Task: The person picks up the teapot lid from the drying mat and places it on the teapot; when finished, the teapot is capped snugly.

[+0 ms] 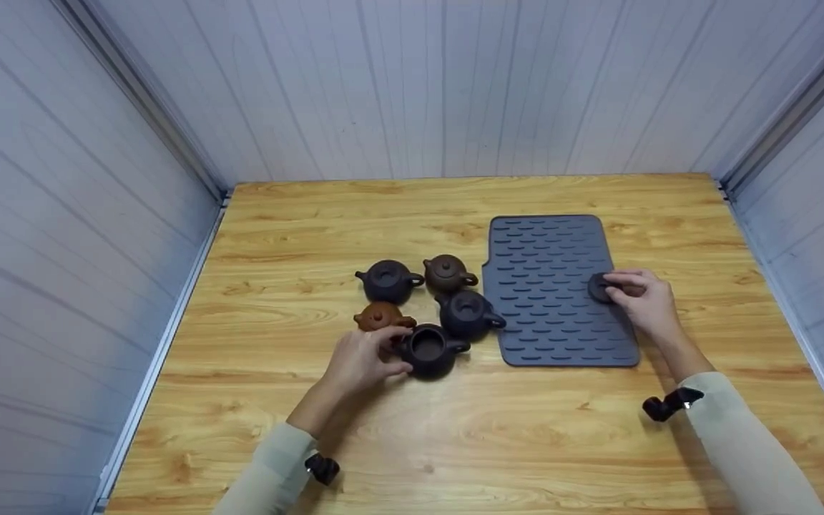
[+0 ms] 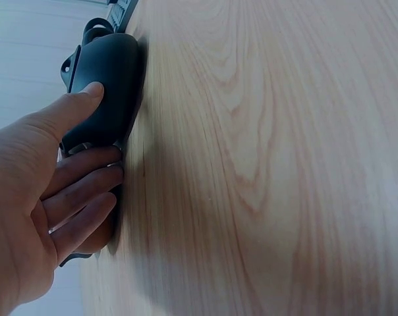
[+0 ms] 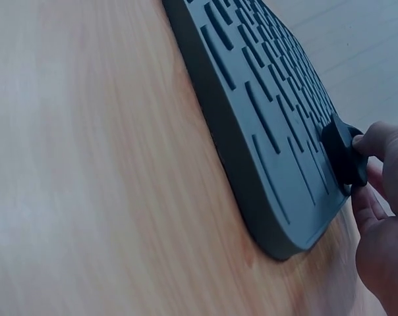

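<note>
A lidless dark teapot [image 1: 430, 370] stands on the wooden table, its round mouth showing. My left hand [image 1: 360, 363] holds it at its left side; in the left wrist view the thumb presses the teapot's [image 2: 114, 69] body and the other fingers curl beside it, their contact partly hidden. Off to the right, my right hand [image 1: 649, 306] pinches a round dark teapot lid [image 1: 599, 289] at the right edge of a grey ribbed mat [image 1: 558, 322]. The lid [image 3: 342, 153] looks tilted against the mat in the right wrist view; whether it touches I cannot tell.
Several lidded teapots crowd round the open one: an orange-brown teapot [image 1: 378, 315], a black teapot [image 1: 388, 286] at the back left, a brown teapot [image 1: 445, 275] and another black teapot [image 1: 466, 318] next to the mat. White panel walls [image 1: 412, 86] border the table.
</note>
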`<action>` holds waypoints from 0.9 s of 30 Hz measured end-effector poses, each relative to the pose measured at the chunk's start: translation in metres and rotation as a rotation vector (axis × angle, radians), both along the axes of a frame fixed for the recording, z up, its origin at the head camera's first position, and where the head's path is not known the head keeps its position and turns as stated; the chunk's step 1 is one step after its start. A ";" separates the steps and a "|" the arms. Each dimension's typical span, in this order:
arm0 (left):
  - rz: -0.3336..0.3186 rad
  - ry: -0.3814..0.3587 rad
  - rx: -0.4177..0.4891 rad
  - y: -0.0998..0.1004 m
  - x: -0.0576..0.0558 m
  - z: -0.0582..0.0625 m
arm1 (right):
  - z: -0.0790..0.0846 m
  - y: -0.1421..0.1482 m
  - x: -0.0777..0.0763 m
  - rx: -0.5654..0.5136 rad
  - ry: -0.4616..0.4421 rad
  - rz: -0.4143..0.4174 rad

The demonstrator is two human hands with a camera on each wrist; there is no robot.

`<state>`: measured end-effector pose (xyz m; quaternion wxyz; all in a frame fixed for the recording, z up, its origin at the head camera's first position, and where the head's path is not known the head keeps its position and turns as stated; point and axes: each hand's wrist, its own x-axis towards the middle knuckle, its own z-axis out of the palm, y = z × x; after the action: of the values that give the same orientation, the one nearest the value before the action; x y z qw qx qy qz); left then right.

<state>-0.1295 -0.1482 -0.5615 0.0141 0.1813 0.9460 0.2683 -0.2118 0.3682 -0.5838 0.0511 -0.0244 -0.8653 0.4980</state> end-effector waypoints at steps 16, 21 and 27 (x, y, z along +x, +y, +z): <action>-0.009 0.015 0.001 -0.001 -0.001 -0.001 | 0.006 -0.019 0.005 0.002 -0.013 0.041; -0.008 0.011 -0.015 0.000 -0.001 -0.001 | 0.008 -0.029 0.007 -0.003 -0.002 0.075; -0.012 -0.002 -0.014 0.000 -0.001 -0.001 | 0.011 -0.041 0.008 0.004 0.009 0.123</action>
<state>-0.1302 -0.1483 -0.5621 0.0176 0.1865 0.9468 0.2618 -0.2042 0.3268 -0.5727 0.0241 0.0312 -0.8660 0.4984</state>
